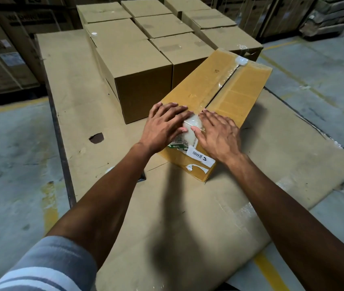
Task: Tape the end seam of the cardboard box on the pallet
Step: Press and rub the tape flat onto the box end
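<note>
A long yellowish cardboard box (219, 97) lies at an angle on the cardboard-covered pallet (78, 106), its top centre seam running away from me. Clear tape (192, 126) wraps the near end of that seam and runs down onto the end face, above a white label (200, 157). My left hand (164, 124) lies flat on the box's near end, left of the tape, fingers spread. My right hand (219, 133) presses flat on the right side of the tape, thumb touching it. Another patch of clear tape (241, 60) covers the far end of the seam.
Several sealed brown boxes (137, 66) stand in rows behind and left of the yellowish box. A dark hole (96, 138) marks the pallet sheet at left. Concrete floor with yellow lines (269, 271) surrounds the pallet; stacked large cartons (1, 55) stand at far left.
</note>
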